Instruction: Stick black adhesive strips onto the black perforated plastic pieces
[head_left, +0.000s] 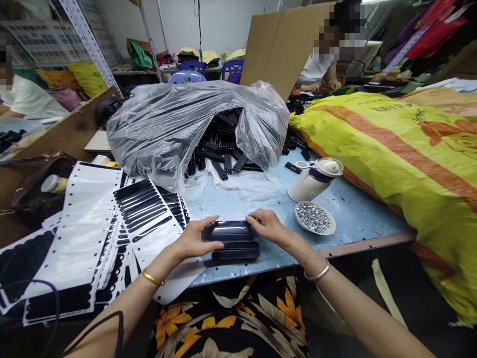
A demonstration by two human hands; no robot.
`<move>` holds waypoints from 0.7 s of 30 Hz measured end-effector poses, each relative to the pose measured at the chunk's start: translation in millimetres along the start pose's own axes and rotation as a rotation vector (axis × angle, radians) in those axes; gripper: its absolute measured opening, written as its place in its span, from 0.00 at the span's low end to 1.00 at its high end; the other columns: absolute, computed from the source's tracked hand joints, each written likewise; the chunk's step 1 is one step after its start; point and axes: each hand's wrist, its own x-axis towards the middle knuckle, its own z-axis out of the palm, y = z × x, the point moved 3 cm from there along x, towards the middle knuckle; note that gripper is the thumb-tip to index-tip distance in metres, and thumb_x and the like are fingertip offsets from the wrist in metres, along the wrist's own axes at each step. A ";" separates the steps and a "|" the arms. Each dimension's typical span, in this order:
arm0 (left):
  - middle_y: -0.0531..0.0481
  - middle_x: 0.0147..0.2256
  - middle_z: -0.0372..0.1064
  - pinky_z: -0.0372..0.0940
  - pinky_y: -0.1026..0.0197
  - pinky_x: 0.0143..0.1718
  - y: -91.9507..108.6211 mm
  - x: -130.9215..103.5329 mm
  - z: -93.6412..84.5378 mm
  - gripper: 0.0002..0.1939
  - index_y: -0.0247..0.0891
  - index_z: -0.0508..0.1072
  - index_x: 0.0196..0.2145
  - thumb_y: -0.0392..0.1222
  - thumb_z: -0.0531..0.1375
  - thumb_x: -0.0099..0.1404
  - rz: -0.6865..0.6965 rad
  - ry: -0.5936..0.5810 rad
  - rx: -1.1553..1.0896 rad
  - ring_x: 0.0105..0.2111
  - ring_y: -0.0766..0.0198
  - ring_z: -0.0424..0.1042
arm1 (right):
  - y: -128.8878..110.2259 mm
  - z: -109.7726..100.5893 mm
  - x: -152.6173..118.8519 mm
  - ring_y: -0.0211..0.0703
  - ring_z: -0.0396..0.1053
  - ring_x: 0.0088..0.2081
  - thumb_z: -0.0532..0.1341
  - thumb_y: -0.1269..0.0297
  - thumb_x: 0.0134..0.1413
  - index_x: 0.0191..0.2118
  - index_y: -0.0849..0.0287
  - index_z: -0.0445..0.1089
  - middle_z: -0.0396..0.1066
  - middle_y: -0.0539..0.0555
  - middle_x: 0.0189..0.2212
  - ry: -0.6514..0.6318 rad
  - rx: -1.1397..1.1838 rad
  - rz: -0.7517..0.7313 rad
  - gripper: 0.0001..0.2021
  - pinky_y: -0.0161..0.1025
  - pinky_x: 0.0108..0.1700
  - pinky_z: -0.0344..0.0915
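Observation:
Several glossy black bars (231,237) lie side by side on the blue speckled table (276,191). At their left end my left hand (199,237) has its thumb and fingers apart around them. My right hand (264,222) pinches at the upper right corner of the farthest bar. To the left are stacked white sheets (91,214) carrying black strips (139,206). A white bowl of small silvery pieces (315,218) stands to the right, with a white lidded cup (311,184) just behind it.
Behind the hands, a large grey plastic bag (160,129) spills black combs (223,144). A bulky yellow sack (391,149) borders the table on the right. One person (320,64) sits beyond the cardboard (279,44); another person (30,97) is at the far left.

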 end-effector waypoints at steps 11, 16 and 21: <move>0.36 0.68 0.51 0.50 0.42 0.67 -14.1 -14.2 21.3 0.59 0.42 0.51 0.69 0.38 0.74 0.44 0.081 -0.078 0.055 0.67 0.43 0.52 | -8.0 4.9 -49.6 0.67 0.63 0.61 0.74 0.43 0.36 0.66 0.63 0.60 0.63 0.73 0.62 -0.044 0.092 -0.300 0.52 0.60 0.59 0.65; 0.35 0.69 0.50 0.51 0.41 0.67 -17.1 -16.5 17.2 0.62 0.41 0.50 0.70 0.39 0.76 0.42 0.087 -0.058 -0.002 0.67 0.41 0.53 | 3.2 6.5 -56.2 0.66 0.64 0.61 0.76 0.48 0.36 0.68 0.58 0.56 0.63 0.69 0.62 -0.063 0.155 -0.265 0.53 0.60 0.59 0.66; 0.37 0.67 0.54 0.54 0.43 0.66 -12.9 -19.2 16.7 0.56 0.39 0.52 0.69 0.38 0.73 0.47 0.103 -0.063 0.033 0.65 0.44 0.58 | 10.3 12.9 -64.9 0.69 0.59 0.63 0.75 0.61 0.38 0.68 0.62 0.56 0.56 0.73 0.65 -0.101 0.078 -0.360 0.50 0.60 0.61 0.63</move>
